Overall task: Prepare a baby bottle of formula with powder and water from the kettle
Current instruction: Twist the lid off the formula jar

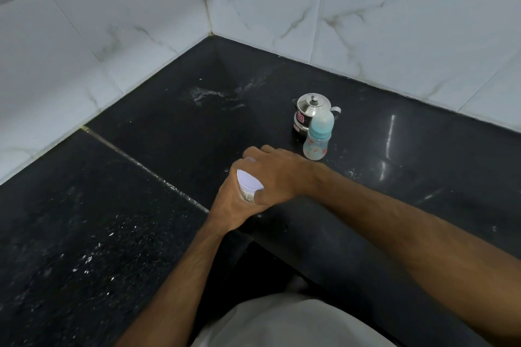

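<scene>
Pale cloth (287, 324) filled the bottom of my view; above it my left hand (235, 203) gripped the powder jar (245, 191) from below, my right hand (277, 175) clamped over its white lid (249, 180); a jerky twist could scatter powder across the black counter (112, 220); the baby bottle (317, 138) stood capped just before the kettle (310, 114).

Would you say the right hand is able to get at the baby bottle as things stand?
Probably yes, once freed: the right hand is gripping the jar lid, but the baby bottle stands just beyond it with nothing between.
</scene>
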### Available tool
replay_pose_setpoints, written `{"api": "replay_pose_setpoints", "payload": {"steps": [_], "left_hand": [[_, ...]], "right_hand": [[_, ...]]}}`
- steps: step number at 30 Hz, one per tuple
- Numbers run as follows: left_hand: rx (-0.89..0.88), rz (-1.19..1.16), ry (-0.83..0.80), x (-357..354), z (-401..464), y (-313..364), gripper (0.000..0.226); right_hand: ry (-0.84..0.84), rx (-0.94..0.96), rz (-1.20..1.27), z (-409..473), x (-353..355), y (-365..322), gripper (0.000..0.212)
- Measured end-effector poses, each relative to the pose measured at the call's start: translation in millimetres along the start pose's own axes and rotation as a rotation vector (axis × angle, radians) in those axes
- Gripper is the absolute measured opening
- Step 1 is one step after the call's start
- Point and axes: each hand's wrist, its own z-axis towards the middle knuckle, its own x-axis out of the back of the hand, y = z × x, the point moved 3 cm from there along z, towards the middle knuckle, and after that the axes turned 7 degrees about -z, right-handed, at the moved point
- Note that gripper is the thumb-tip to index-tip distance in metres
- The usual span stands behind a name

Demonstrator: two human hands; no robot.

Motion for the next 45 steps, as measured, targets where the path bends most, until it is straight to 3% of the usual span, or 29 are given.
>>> {"api": "replay_pose_setpoints", "payload": {"steps": [3,7,12,14,17,19,24,27,30,35,40,45], "left_hand": [[0.022,-0.046,-0.006,0.1,-2.2,-1.9,0.105],[0.007,-0.044,0.003,4.8,-7.4,-0.4,0.102],[0.030,0.013,-0.022,-1.0,-3.4,11.6,0.087],[0.025,0.010,-0.017,0.3,-3.4,7.0,0.092],[0.034,-0.016,-0.015,3.6,-8.1,2.6,0.110],[0.037,-0.015,-0.003,4.0,-8.6,4.8,0.109],[-0.003,0.035,0.010,2.6,-6.0,7.4,0.093],[0.008,-0.008,0.005,4.7,-9.9,6.0,0.101],[0.014,-0.030,-0.014,3.2,-10.9,12.0,0.105],[0.004,-0.037,-0.014,0.8,-10.3,13.8,0.101],[0.040,-0.060,0.004,4.0,-12.4,10.6,0.107],[0.054,-0.078,0.001,0.9,-9.3,10.7,0.110]], "right_hand": [[0.030,-0.064,0.063,-1.8,-1.0,4.8,0.080],[0.095,-0.217,-0.104,0.8,-7.2,1.6,0.080],[0.034,-0.085,0.068,-1.6,-4.9,-0.8,0.078],[0.037,-0.069,0.150,-4.2,-4.1,0.0,0.083],[0.104,-0.175,0.037,-4.8,-6.5,0.6,0.087],[0.133,-0.219,-0.037,-3.4,-7.6,0.5,0.081],[0.079,-0.084,0.182,-2.8,-10.8,-2.1,0.081],[0.119,-0.134,0.155,-2.8,-12.0,-1.1,0.089],[0.155,-0.211,0.069,-2.3,-13.1,0.7,0.083],[0.111,-0.123,0.274,-4.0,-15.0,-2.2,0.093],[0.203,-0.232,0.136,-4.7,-16.2,-0.4,0.088],[0.171,-0.145,0.259,-7.3,-14.4,-3.5,0.086]]}}
